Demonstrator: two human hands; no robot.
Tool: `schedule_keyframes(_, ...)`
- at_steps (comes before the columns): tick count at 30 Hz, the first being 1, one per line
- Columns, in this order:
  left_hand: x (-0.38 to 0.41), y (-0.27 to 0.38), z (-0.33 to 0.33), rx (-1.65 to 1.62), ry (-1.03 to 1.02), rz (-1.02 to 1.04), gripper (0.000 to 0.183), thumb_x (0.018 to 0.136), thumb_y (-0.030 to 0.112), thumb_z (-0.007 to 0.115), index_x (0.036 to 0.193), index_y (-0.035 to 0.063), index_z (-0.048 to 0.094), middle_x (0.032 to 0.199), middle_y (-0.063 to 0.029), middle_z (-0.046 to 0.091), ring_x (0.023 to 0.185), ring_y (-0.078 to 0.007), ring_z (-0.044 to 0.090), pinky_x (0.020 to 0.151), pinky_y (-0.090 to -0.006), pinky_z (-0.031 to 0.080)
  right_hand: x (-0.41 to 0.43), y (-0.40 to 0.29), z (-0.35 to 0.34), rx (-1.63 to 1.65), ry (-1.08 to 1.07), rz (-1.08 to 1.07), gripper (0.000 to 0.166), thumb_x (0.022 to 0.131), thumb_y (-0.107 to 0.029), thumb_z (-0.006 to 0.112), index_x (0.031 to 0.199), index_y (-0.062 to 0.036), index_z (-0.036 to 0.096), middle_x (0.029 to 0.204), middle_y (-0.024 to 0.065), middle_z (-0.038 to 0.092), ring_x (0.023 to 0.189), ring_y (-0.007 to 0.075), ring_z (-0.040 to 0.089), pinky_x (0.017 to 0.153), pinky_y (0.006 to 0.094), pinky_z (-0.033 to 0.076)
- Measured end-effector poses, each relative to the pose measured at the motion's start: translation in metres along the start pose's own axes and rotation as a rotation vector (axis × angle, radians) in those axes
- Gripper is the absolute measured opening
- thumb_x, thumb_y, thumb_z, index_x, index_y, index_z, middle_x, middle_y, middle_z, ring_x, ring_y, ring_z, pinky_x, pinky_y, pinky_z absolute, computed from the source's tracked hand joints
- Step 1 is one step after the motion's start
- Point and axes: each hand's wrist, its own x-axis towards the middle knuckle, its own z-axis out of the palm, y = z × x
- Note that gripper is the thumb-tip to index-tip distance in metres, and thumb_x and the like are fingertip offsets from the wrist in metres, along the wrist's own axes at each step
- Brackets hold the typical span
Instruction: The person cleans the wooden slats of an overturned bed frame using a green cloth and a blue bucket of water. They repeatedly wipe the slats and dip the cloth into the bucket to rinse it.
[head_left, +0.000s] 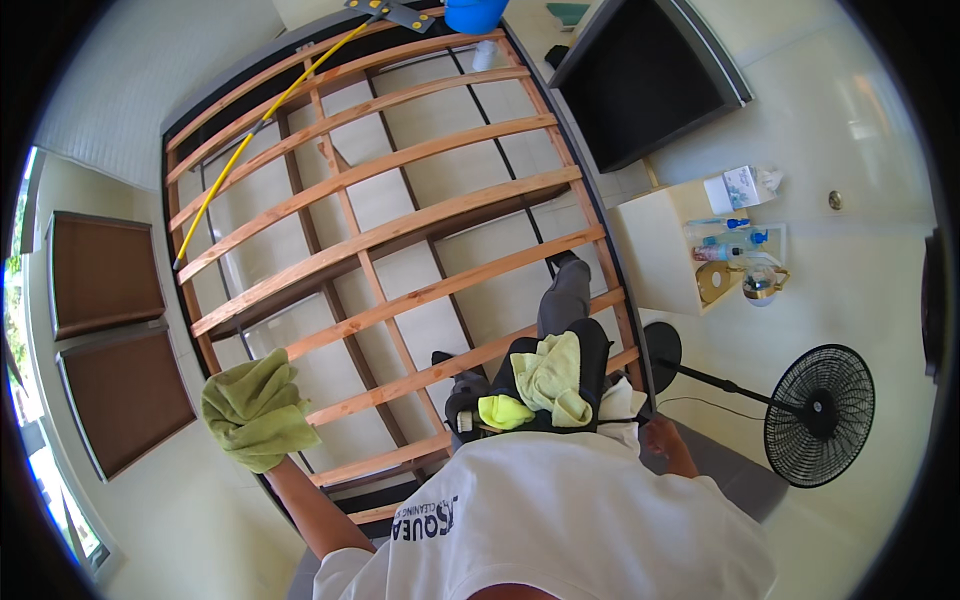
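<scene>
My left hand is mostly hidden under a draped green cleaning cloth, which it holds out over the near left side of the bed frame. Low at my right side, my right hand is beside the frame's dark edge, and its grip is unclear. Wooden slats span the bed frame, and my legs stand among them. At my waist hang a pale green cloth, a bright yellow cloth, a white cloth and a small brush.
A yellow-handled flat mop lies across the far left slats. A blue bucket and a white container are at the far end. Right are a bedside cabinet with bottles and a standing fan. Brown panels stand left.
</scene>
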Motion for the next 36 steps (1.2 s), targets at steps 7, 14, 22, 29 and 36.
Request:
schedule_keyframes(7, 0.006, 0.053, 0.088, 0.399, 0.071, 0.183, 0.041, 0.082, 0.026, 0.056, 0.112, -0.0009, 0.047, 0.106, -0.0122, 0.056, 0.090, -0.0218, 0.057, 0.078, -0.0321, 0.049, 0.104, -0.049, -0.079, -0.358, 0.115, -0.153, 0.017, 0.075, -0.019, 0.055, 0.082, -0.0051, 0.061, 0.064, 0.0104, 0.062, 0.058, 0.0194, 0.063, 0.055, 0.0319, 0.049)
schedule_keyframes(14, -0.055, 0.132, 0.187, 0.669, 0.262, 0.134, 0.044, 0.078, 0.027, 0.063, 0.111, 0.0015, 0.051, 0.109, -0.0092, 0.057, 0.094, -0.0199, 0.057, 0.085, -0.0306, 0.046, 0.254, -0.311, -0.139, -0.431, 0.038, -0.669, 0.027, 0.078, -0.027, 0.051, 0.082, -0.0016, 0.059, 0.077, 0.0175, 0.061, 0.072, 0.0306, 0.061, 0.066, 0.0388, 0.048)
schedule_keyframes(22, -0.193, 0.192, 0.223, 0.584, 0.532, -0.073, 0.044, 0.079, 0.028, 0.062, 0.111, 0.0011, 0.050, 0.108, -0.0090, 0.057, 0.094, -0.0197, 0.057, 0.084, -0.0308, 0.046, 0.186, -0.594, -0.101, -0.308, -0.263, -1.009, 0.013, 0.082, -0.018, 0.053, 0.081, -0.0054, 0.057, 0.063, 0.0016, 0.054, 0.055, 0.0094, 0.049, 0.052, 0.0243, 0.041)
schedule_keyframes(29, -0.289, 0.226, 0.219, 0.387, 0.743, -0.189, 0.044, 0.080, 0.028, 0.062, 0.112, 0.0007, 0.050, 0.107, -0.0089, 0.058, 0.094, -0.0195, 0.057, 0.084, -0.0310, 0.046, 0.268, -0.597, -0.111, -0.783, -0.286, -1.139, 0.020, 0.080, -0.023, 0.053, 0.083, -0.0034, 0.058, 0.075, 0.0125, 0.061, 0.070, 0.0232, 0.058, 0.064, 0.0323, 0.045)
schedule_keyframes(36, -0.348, 0.233, 0.198, 0.513, 0.995, -0.294, 0.040, 0.078, 0.028, 0.063, 0.107, 0.0022, 0.053, 0.102, -0.0092, 0.060, 0.090, -0.0192, 0.059, 0.081, -0.0309, 0.048, 0.287, -0.567, -0.136, -1.075, -0.332, -0.928, 0.010, 0.079, -0.014, 0.052, 0.078, -0.0045, 0.056, 0.063, 0.0038, 0.054, 0.053, 0.0118, 0.050, 0.045, 0.0256, 0.042)
